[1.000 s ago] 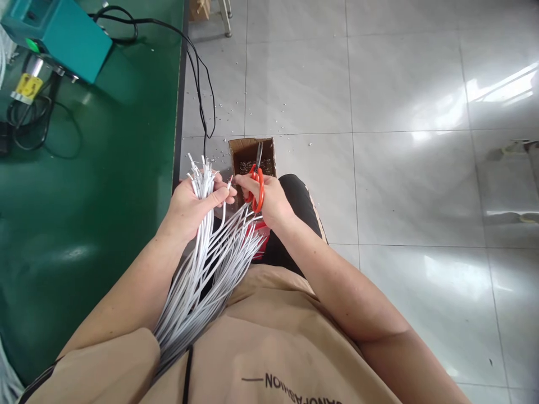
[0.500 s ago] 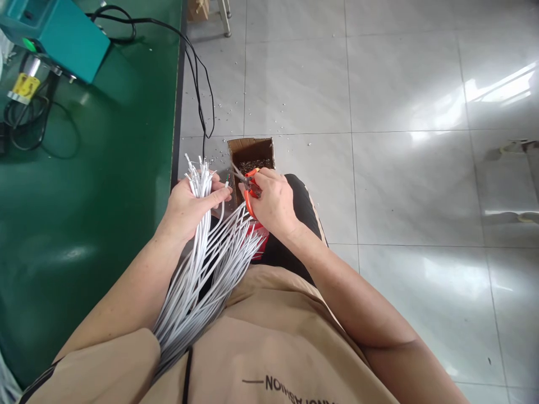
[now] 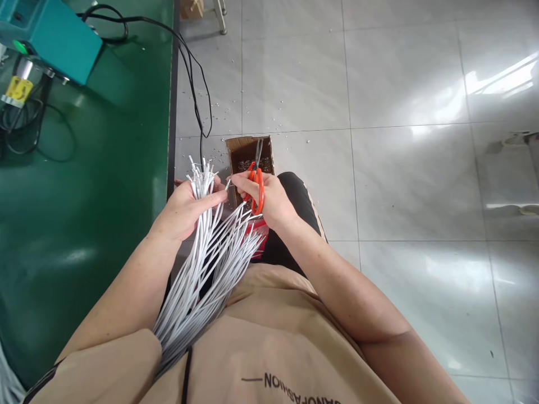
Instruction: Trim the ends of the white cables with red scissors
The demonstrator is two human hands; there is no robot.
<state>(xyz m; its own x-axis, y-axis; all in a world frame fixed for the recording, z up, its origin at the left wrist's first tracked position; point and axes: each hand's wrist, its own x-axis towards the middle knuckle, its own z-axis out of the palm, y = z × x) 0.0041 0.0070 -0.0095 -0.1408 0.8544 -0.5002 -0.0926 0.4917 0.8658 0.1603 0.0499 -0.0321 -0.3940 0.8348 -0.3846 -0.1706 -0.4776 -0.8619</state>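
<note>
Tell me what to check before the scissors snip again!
1. Left hand grips the bundle of white wires: ok.
2. Right hand has the orange scissors: ok.
3. One wire end pinched out from the bundle at the right fingertips: ok.
4. Scissor blades point away from the fingers, over the cardboard box: ok.
5. Box sits below the hands to catch bits: ok.
6. Wire end sits between the blades: not ok.
</note>
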